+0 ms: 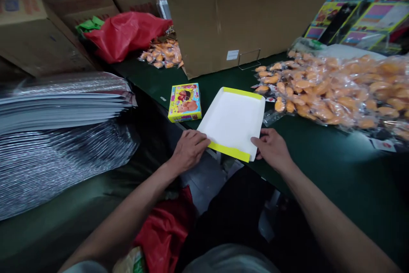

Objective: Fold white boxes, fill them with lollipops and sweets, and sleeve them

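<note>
A shallow cardboard tray (pixel 233 119), white inside with yellow flaps at both ends, lies between my hands at the table's near edge. My left hand (pixel 191 147) is closed on its near left corner, the fingers bent over the yellow flap. On the near right side, my right hand (pixel 271 147) grips the wall, thumb on the inner face and fingers outside. Just left of the tray stands a small printed yellow box (pixel 185 102). Bagged orange pieces (pixel 326 90) are heaped to the right, close to the tray's far right corner.
A large brown carton (pixel 243 17) stands behind the tray. Silvery padded sheets (pixel 64 145) are stacked at the left. A red plastic bag (pixel 128 34) and more orange packets (pixel 164 53) lie at the back left. Printed boxes (pixel 354 4) are piled at the far right.
</note>
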The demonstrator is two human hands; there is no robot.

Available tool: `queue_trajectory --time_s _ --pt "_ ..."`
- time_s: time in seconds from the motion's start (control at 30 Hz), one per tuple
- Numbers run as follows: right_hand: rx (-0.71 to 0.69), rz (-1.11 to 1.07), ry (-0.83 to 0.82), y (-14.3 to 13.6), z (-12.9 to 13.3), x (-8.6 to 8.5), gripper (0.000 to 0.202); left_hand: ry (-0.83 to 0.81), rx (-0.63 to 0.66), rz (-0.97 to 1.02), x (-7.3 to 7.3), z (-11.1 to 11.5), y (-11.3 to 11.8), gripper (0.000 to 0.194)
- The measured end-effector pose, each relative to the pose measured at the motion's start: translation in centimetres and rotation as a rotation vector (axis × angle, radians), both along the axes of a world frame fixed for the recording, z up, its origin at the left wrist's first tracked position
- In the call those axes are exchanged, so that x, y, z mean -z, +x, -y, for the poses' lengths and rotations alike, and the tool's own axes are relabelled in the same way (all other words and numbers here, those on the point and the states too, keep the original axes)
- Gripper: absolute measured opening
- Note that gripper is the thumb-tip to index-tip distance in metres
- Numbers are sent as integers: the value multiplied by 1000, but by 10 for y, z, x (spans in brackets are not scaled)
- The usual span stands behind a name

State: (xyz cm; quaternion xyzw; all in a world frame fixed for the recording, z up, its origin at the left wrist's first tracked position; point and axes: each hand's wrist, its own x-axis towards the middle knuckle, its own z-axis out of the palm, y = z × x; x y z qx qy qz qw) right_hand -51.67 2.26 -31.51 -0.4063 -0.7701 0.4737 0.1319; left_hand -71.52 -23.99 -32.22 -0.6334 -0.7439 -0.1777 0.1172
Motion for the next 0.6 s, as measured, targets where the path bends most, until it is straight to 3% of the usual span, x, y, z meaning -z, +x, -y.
queue_trajectory --time_s 0.1,0.2,0.27,0.33,0.43,0.6 --pt "-78 -68 504 12 14 -22 48 -165 128 31 -16 -13 -7 22" --pt "-480 -81 750 15 32 -43 33 -272 171 135 -27 -24 -14 22" --pt "-722 50 756 9 41 -47 24 -316 180 189 -31 -28 -17 20" --pt "-834 197 745 -1 46 -43 15 -345 171 212 -33 -31 -18 18" --pt "-855 322 757 -16 46 -33 12 -386 145 211 -34 -33 -16 15" --pt "-877 323 653 -24 44 -31 6 -447 120 212 -34 -36 -15 10"
